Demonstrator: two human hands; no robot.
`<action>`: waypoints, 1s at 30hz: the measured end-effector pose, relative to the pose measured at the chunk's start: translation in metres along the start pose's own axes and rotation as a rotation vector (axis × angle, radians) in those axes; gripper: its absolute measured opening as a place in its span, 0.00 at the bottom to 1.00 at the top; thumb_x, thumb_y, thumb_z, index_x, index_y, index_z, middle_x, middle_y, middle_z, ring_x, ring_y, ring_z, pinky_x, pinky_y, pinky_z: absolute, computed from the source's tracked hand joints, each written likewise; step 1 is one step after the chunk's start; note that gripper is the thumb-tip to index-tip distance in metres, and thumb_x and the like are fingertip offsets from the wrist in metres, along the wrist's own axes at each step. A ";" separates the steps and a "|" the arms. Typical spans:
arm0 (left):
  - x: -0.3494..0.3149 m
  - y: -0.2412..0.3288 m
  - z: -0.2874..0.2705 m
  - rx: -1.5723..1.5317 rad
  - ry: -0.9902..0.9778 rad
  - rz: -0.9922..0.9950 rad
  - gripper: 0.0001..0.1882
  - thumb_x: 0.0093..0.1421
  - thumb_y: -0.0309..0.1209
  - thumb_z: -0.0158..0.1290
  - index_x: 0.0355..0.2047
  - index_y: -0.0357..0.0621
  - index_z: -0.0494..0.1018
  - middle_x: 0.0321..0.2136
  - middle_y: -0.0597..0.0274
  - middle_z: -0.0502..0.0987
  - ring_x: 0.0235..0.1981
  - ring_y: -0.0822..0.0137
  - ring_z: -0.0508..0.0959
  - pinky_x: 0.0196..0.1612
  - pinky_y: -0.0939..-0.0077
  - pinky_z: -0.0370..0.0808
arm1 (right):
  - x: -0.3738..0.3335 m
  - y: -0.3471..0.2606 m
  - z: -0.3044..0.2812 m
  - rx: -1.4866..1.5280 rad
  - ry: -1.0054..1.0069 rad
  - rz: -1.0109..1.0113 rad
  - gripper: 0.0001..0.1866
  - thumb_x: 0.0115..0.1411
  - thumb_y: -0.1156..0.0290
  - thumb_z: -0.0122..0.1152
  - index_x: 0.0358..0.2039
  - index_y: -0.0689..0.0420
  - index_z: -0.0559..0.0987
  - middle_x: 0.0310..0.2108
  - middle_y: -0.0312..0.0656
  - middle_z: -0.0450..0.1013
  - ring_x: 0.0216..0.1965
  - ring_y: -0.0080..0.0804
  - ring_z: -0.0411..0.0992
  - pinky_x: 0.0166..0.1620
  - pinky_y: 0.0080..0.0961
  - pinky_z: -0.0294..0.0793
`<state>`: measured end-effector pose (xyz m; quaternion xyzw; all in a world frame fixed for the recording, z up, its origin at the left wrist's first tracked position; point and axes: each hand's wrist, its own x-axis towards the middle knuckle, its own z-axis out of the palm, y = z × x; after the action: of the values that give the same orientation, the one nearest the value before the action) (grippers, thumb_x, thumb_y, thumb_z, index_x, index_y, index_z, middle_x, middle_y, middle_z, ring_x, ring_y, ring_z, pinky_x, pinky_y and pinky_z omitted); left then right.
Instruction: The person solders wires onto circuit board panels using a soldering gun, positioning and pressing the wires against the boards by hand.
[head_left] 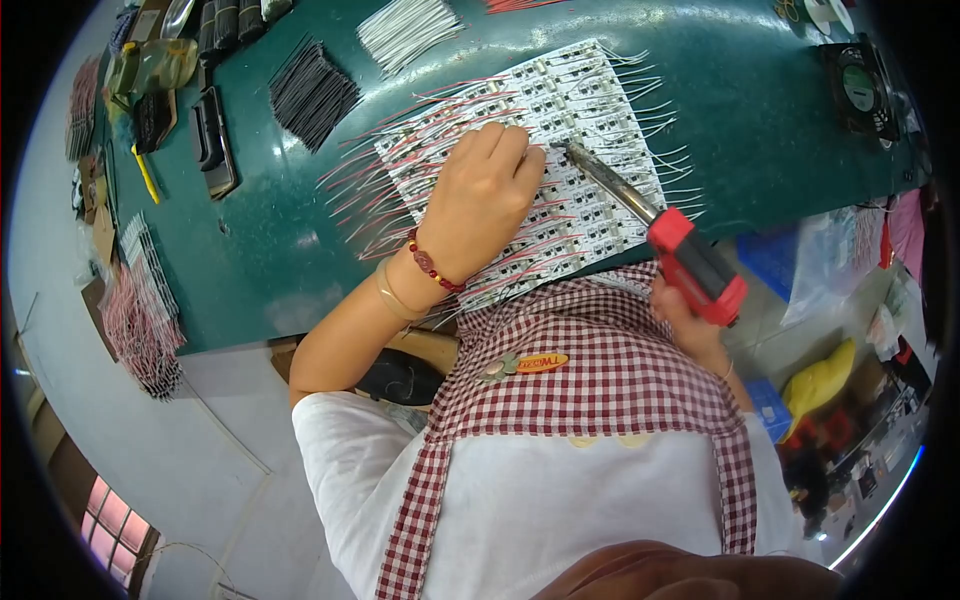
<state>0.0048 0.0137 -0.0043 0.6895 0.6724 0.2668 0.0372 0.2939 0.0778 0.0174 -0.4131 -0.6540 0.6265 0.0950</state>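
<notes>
A white panel of small circuit boards lies tilted on the green bench in front of me. Red and black wires stick out past its left side, and white wires fan from its right. My left hand rests on the middle of the panel, fingers curled together; whatever they pinch is hidden beneath them. My right hand grips a red and black soldering iron by its handle. The iron's dark tip points at the panel, just right of my left fingers.
Bundles of black wires and white wires lie beyond the panel on the green bench. A black case-like object and a yellow tool are at left. A black round-faced device stands far right. Wired bunches hang at the left edge.
</notes>
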 end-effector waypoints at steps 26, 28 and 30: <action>-0.009 0.007 0.005 0.024 0.003 0.057 0.09 0.46 0.21 0.55 0.31 0.41 0.76 0.23 0.62 0.65 0.28 0.62 0.68 0.33 0.69 0.65 | -0.015 0.018 -0.009 0.001 -0.053 -0.021 0.06 0.58 0.71 0.60 0.34 0.59 0.78 0.25 0.34 0.72 0.26 0.23 0.70 0.30 0.22 0.69; -0.009 0.008 0.005 0.029 -0.008 0.049 0.09 0.46 0.21 0.55 0.31 0.40 0.76 0.23 0.62 0.65 0.28 0.63 0.68 0.33 0.69 0.65 | -0.014 0.021 -0.009 -0.166 -0.077 -0.027 0.06 0.58 0.70 0.61 0.32 0.59 0.78 0.23 0.34 0.71 0.24 0.24 0.70 0.29 0.23 0.69; -0.009 0.008 0.006 0.029 0.003 0.058 0.08 0.47 0.21 0.55 0.30 0.40 0.76 0.23 0.62 0.65 0.28 0.63 0.68 0.32 0.69 0.65 | -0.012 0.019 -0.007 -0.110 -0.066 -0.010 0.06 0.58 0.70 0.61 0.31 0.59 0.78 0.22 0.34 0.71 0.24 0.24 0.70 0.29 0.23 0.69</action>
<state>0.0149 0.0064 -0.0088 0.7087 0.6560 0.2588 0.0186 0.3145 0.0727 0.0068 -0.3934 -0.6923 0.6026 0.0536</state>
